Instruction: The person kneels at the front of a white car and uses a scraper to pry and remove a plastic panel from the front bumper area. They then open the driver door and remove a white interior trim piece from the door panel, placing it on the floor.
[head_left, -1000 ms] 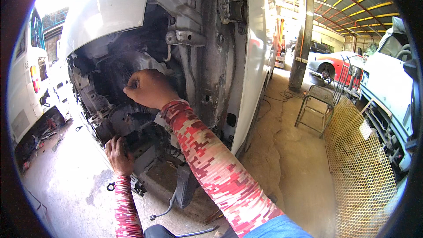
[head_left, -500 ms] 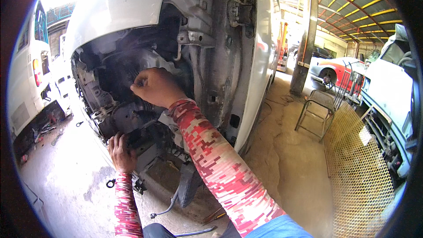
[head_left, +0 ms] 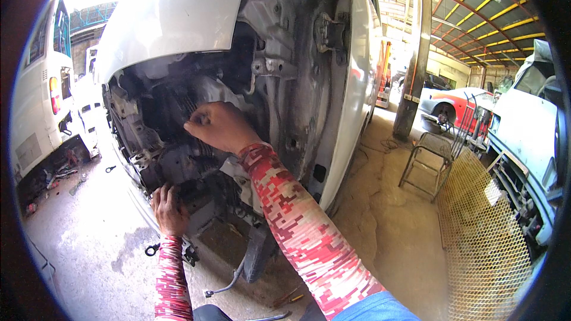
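A car body with a white panel (head_left: 172, 21) fills the middle, its dark opening (head_left: 160, 98) and grey metal underside (head_left: 300, 95) exposed. In front of that opening my right hand (head_left: 220, 128) is closed, thumb and fingers pinched together. Whatever sits in the pinch is too small or hidden to name. Lower and to the left, my left hand (head_left: 169, 211) has its fingers bent over a dark car part (head_left: 196, 193) at the lower edge of the opening. Both forearms wear red and beige patterned sleeves.
On the floor below lies a cable with a connector (head_left: 223, 288), near a dark curved part (head_left: 260, 252). A metal chair (head_left: 429, 157) and yellow mesh (head_left: 482, 232) stand right, beside a pale vehicle (head_left: 526, 125). A post (head_left: 413, 65) rises behind. Another white vehicle (head_left: 38, 101) is left.
The whole view has shifted slightly, so the car appears lower and further right. My right hand stays pinched near the opening and my left hand stays on the lower edge.
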